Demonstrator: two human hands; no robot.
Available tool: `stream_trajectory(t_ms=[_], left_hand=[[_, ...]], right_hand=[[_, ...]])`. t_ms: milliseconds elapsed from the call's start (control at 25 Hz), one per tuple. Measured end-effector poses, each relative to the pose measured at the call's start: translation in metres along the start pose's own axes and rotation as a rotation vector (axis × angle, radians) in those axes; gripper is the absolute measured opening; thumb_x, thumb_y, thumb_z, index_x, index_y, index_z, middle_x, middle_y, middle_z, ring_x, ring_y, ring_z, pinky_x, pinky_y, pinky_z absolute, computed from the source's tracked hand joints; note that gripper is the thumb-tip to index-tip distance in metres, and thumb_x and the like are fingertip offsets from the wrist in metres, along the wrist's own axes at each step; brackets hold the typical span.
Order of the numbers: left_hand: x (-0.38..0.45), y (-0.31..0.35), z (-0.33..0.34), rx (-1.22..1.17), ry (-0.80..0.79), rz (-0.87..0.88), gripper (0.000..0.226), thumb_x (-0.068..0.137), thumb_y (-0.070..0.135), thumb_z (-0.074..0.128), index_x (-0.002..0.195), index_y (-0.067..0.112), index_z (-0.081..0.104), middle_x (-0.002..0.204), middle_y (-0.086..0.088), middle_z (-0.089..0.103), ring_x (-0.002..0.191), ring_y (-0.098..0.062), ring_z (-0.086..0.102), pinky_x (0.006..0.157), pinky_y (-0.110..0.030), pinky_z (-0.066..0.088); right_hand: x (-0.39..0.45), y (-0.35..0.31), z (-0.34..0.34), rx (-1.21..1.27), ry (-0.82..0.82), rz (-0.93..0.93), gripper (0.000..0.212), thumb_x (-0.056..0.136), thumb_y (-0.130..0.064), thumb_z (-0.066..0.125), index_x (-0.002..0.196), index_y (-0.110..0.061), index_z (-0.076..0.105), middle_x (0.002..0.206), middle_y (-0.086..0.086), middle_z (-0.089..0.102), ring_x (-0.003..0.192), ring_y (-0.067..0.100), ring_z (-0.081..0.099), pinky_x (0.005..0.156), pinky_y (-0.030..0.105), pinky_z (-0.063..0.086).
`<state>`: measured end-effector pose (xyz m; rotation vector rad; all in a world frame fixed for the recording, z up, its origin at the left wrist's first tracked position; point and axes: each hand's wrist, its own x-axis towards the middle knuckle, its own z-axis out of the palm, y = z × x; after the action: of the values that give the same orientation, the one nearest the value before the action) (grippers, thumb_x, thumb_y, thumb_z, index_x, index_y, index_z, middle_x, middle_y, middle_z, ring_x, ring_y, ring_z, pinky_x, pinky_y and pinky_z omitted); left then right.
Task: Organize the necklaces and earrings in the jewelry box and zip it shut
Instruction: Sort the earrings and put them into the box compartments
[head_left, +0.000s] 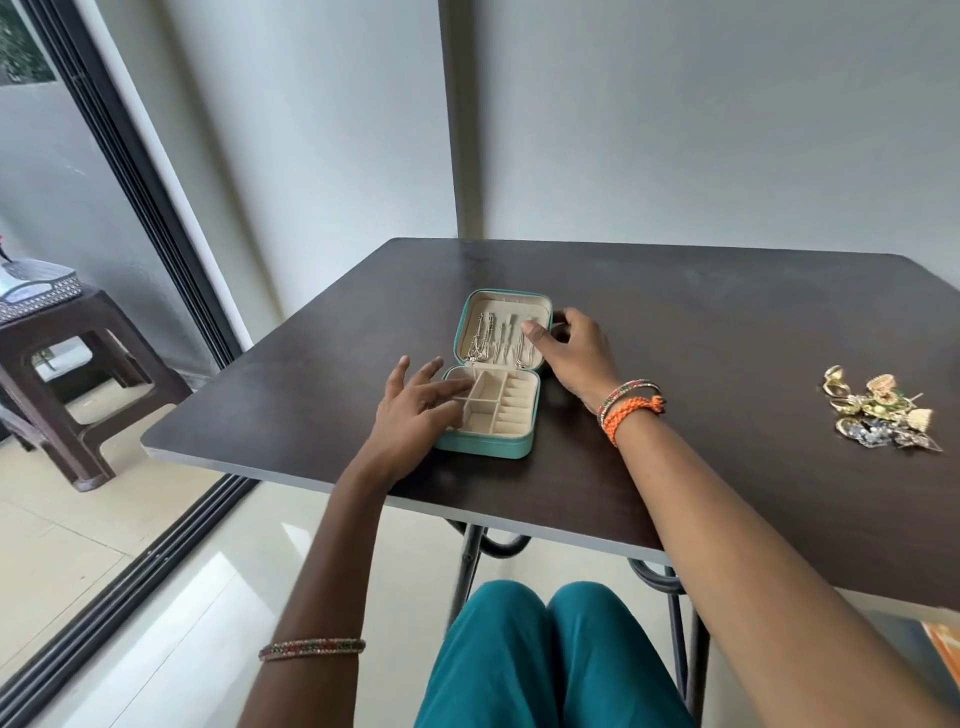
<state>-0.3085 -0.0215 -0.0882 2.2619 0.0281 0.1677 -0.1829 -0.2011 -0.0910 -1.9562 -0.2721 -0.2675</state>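
Note:
A small teal jewelry box lies open on the dark table, its cream lid tilted back. Several silver necklaces hang on hooks inside the lid. The lower half shows bare cream compartments and ring rolls. My left hand rests with fingers spread against the box's left side, fingertips over the compartments. My right hand grips the lid's right edge, thumb inside it. A heap of gold and dark earrings lies far to the right on the table.
The table's near edge runs diagonally above my knees in teal trousers. A brown plastic stool with a patterned tray stands at the left by a sliding glass door track. White walls stand behind the table.

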Motion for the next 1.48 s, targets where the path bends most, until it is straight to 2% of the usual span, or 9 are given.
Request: stream_trajectory(t_ms=[200, 360, 520, 640, 800, 1080, 1200, 1360, 1480], left_hand=[[0.001, -0.001, 0.003, 0.105, -0.029, 0.036, 0.067, 0.067, 0.045, 0.039, 0.133, 0.041, 0.046, 0.158, 0.011, 0.015, 0.145, -0.01, -0.011, 0.116, -0.044, -0.002], [-0.002, 0.002, 0.004, 0.018, 0.115, 0.084, 0.07, 0.058, 0.059, 0.036, 0.118, 0.033, 0.061, 0.142, 0.006, 0.042, 0.142, -0.015, 0.011, 0.113, -0.033, 0.008], [-0.009, 0.021, 0.009, 0.101, 0.356, 0.178, 0.047, 0.074, 0.045, 0.045, 0.113, 0.026, 0.062, 0.131, 0.008, 0.051, 0.138, -0.021, 0.025, 0.11, -0.037, 0.015], [-0.003, 0.061, 0.025, 0.229, 0.423, 0.284, 0.041, 0.075, 0.031, 0.046, 0.111, 0.023, 0.062, 0.13, 0.006, 0.054, 0.136, -0.022, 0.027, 0.108, -0.036, 0.013], [0.011, 0.115, 0.066, 0.266, 0.329, 0.468, 0.036, 0.076, 0.027, 0.046, 0.106, 0.022, 0.064, 0.123, 0.002, 0.057, 0.132, -0.024, 0.033, 0.108, -0.041, 0.017], [0.029, 0.187, 0.152, 0.197, 0.002, 0.543, 0.028, 0.086, 0.02, 0.05, 0.111, 0.02, 0.062, 0.124, -0.002, 0.057, 0.127, -0.025, 0.035, 0.1, -0.038, 0.025], [0.039, 0.195, 0.195, 0.166, -0.214, 0.487, 0.035, 0.09, 0.025, 0.051, 0.124, 0.019, 0.053, 0.132, -0.005, 0.052, 0.129, -0.028, 0.035, 0.102, -0.042, 0.028], [0.055, 0.194, 0.23, 0.162, -0.296, 0.376, 0.068, 0.088, 0.043, 0.056, 0.145, 0.021, 0.028, 0.148, -0.004, 0.036, 0.138, -0.026, 0.027, 0.108, -0.043, 0.021], [0.063, 0.192, 0.239, 0.291, -0.253, 0.444, 0.053, 0.088, 0.048, 0.051, 0.137, 0.027, 0.044, 0.14, 0.003, 0.049, 0.133, -0.021, 0.037, 0.103, -0.038, 0.022]], right_hand=[[0.0, 0.0, 0.0, 0.005, -0.003, 0.011, 0.039, 0.083, -0.044, 0.067, 0.1, -0.009, 0.062, 0.095, 0.004, 0.07, 0.088, 0.02, 0.066, 0.079, 0.036, 0.054], [-0.003, -0.003, -0.001, -0.039, 0.002, 0.008, 0.039, 0.085, -0.043, 0.065, 0.102, -0.007, 0.062, 0.093, 0.002, 0.068, 0.087, 0.019, 0.064, 0.074, 0.031, 0.05], [-0.01, -0.014, -0.004, -0.155, 0.02, 0.001, 0.038, 0.09, -0.041, 0.059, 0.102, -0.006, 0.062, 0.093, 0.005, 0.066, 0.084, 0.019, 0.059, 0.063, 0.022, 0.033], [-0.014, -0.015, -0.02, -0.179, 0.091, 0.045, 0.033, 0.091, -0.032, 0.057, 0.111, -0.007, 0.062, 0.108, 0.011, 0.068, 0.102, 0.027, 0.061, 0.08, 0.028, 0.043], [-0.031, -0.01, -0.088, -0.339, 0.271, -0.022, 0.017, 0.084, -0.016, 0.053, 0.093, -0.016, 0.068, 0.098, 0.005, 0.069, 0.091, 0.023, 0.063, 0.076, 0.03, 0.05], [-0.069, 0.038, -0.23, -0.704, 0.455, 0.052, 0.017, 0.079, -0.018, 0.051, 0.076, -0.015, 0.068, 0.082, 0.005, 0.07, 0.083, 0.029, 0.063, 0.074, 0.039, 0.054], [-0.088, 0.059, -0.263, -0.662, 0.386, 0.158, 0.009, 0.081, -0.024, 0.06, 0.081, -0.024, 0.069, 0.087, 0.003, 0.063, 0.085, 0.024, 0.061, 0.077, 0.029, 0.049], [-0.108, 0.075, -0.269, -0.701, 0.161, 0.196, 0.032, 0.083, -0.044, 0.063, 0.115, -0.037, 0.063, 0.108, 0.0, 0.057, 0.102, 0.019, 0.051, 0.081, 0.023, 0.034], [-0.106, 0.077, -0.265, -0.653, 0.22, 0.114, 0.02, 0.084, -0.033, 0.064, 0.104, -0.035, 0.067, 0.092, -0.014, 0.058, 0.082, 0.004, 0.05, 0.069, 0.02, 0.034]])
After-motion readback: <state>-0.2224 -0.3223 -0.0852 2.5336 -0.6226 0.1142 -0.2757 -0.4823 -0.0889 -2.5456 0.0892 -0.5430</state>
